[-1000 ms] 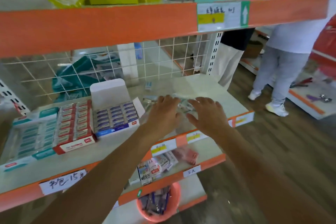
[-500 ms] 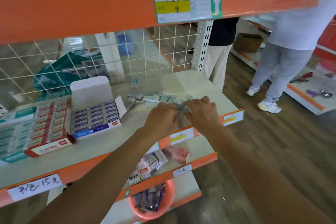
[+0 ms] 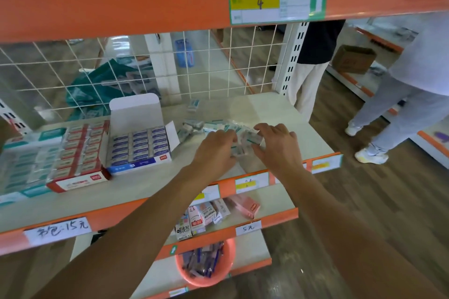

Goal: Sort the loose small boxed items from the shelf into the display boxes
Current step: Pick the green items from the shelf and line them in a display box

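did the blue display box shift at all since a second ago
No. The blue display box still sits beside the red display box on the shelf.

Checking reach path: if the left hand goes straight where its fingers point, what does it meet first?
The loose boxes; the left hand has its fingers curled onto that pile. Just past it, likely the right hand, gripping the same pile; depth unclear.

Orange-edged shelving (image 3: pixel 121 2), white wire-grid back panel (image 3: pixel 218 68), wood-plank floor (image 3: pixel 364 201) (cardboard box (image 3: pixel 353 59) on a far shelf), bright even light
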Motion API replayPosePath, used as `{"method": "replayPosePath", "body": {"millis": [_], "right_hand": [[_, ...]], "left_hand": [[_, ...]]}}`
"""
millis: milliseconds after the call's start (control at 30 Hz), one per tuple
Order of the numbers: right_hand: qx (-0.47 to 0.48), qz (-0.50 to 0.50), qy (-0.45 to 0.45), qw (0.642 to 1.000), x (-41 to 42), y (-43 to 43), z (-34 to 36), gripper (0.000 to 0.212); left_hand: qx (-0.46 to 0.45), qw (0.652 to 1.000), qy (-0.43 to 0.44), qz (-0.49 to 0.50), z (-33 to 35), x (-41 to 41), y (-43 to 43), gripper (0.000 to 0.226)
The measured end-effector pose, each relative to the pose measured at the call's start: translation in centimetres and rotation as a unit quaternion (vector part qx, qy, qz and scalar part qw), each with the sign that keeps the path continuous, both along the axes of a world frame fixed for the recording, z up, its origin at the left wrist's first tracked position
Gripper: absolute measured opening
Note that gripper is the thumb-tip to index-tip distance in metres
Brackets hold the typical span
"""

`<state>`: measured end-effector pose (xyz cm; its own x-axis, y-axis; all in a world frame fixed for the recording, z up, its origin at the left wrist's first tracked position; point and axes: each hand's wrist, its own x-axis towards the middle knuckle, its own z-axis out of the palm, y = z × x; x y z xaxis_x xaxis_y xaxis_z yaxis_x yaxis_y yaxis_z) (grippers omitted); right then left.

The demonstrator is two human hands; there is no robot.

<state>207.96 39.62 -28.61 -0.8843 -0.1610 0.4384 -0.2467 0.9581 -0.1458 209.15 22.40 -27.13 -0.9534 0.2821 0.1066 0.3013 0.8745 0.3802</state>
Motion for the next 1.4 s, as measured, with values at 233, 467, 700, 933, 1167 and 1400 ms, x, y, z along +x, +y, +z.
{"method": "replayPosePath", "body": {"millis": [233, 467, 700, 933, 1167, 1400], "right_hand": [[-0.074, 0.08, 0.063, 0.992, -0.4, -4.1, 1.1, 0.019], [-0.227, 0.119, -0.07, 0.964, 0.0, -8.9, 2.5, 0.015], [-0.381, 0.127, -0.192, 0.895, -0.1, -12.1, 3.3, 0.026], [-0.386, 0.141, -0.208, 0.888, -0.5, -14.9, 3.4, 0.038], [-0.32, 0.177, -0.163, 0.916, -0.2, -19.0, 3.9, 0.032], [-0.251, 0.201, -0.148, 0.935, 0.3, -24.0, 4.5, 0.03]], "left_hand": [[-0.067, 0.996, 0.033, 0.054, 1.8, 0.0, -5.2, 0.037], [-0.049, 0.994, 0.047, 0.08, 2.8, 1.0, -9.7, 0.039], [-0.032, 0.993, 0.044, 0.109, 3.4, 1.5, -13.0, 0.034], [-0.008, 0.988, 0.052, 0.147, 3.8, 2.2, -15.9, 0.031], [0.01, 0.983, 0.06, 0.171, 4.0, 3.2, -19.5, 0.035], [-0.002, 0.976, 0.061, 0.211, 4.0, 4.6, -24.6, 0.035]]}}
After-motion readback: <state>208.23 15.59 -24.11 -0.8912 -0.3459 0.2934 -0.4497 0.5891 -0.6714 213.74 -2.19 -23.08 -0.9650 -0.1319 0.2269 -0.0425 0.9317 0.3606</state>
